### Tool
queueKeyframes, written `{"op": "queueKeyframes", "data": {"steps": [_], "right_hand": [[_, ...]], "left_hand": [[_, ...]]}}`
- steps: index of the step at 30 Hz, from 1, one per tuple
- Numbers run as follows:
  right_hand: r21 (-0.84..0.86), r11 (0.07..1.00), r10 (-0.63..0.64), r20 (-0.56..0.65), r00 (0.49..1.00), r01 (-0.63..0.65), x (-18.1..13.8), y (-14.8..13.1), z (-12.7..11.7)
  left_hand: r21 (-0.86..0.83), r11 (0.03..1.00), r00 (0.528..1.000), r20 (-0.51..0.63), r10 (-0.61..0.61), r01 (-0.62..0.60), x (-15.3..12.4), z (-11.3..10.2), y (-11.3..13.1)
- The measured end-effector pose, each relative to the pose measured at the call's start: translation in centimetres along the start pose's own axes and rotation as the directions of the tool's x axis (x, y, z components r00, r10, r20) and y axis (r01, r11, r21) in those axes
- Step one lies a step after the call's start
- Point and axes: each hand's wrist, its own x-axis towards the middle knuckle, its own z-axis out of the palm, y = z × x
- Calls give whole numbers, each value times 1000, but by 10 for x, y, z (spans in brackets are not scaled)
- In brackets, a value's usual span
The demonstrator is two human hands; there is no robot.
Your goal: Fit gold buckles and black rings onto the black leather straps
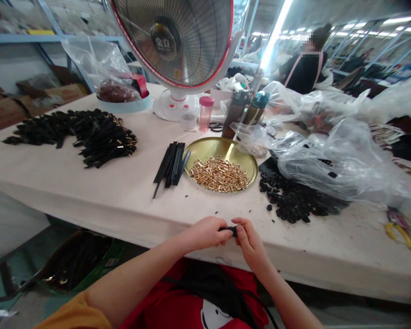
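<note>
My left hand [205,233] and my right hand [249,240] meet at the near edge of the table [89,192], both pinched on one small black piece [230,230] held between them. Just beyond them lies a round gold tray [222,148] with a heap of small gold metal clips [219,174]. A short bundle of black strips [173,164] lies to the tray's left. A pile of small black pieces [294,198] is spread to the tray's right.
A big heap of finished black strips with gold ends [89,135] lies far left. A fan heater [178,45], cups and bottles stand at the back. Clear plastic bags [339,155] cover the right side. Another person [306,64] works far behind. Yellow-handled pliers [400,230] lie right.
</note>
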Motion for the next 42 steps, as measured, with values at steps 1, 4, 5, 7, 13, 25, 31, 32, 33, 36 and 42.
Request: {"op": "queueKeyframes", "data": {"steps": [1, 4, 5, 7, 13, 25, 31, 32, 33, 36, 42], "right_hand": [[-39, 999, -1, 7, 1000, 1, 7, 3, -3], [-310, 950, -44, -31, 999, 32, 28, 13, -15], [-428, 902, -89, -61, 994, 54, 33, 17, -20], [-620, 776, -225, -101, 969, 116, 41, 27, -27], [-616, 775, -336, -207, 919, 145, 41, 55, -33], [-558, 824, -277, -244, 929, 99, 37, 60, -31], [-566, 822, -243, -255, 936, 60, 39, 61, -31], [-569, 820, -239, -258, 936, 53, 39, 60, -30], [-572, 819, -235, -258, 937, 48, 39, 60, -30], [-560, 827, -219, -252, 942, 42, 39, 58, -29], [-377, 926, -127, -392, 911, -33, 37, 59, -29]], "left_hand": [[82, 997, 999, -53, -4, 8, 5, -2, -2], [318, 945, 965, -262, 14, 72, 15, -7, -11], [377, 922, 948, -315, 40, 87, 16, -9, -14], [461, 883, 919, -378, 112, 82, 14, -17, -20], [421, 766, 711, -700, -67, 487, -2, -92, -54], [271, 690, 580, -772, -261, 671, 9, -155, -108], [338, 722, 626, -762, -167, 603, 14, -144, -93], [351, 736, 652, -742, -159, 579, 18, -139, -90], [357, 749, 673, -723, -158, 559, 23, -134, -86], [328, 784, 696, -696, -178, 528, 32, -129, -77], [176, 907, 748, -635, -193, 384, 8, -138, -47]]}}
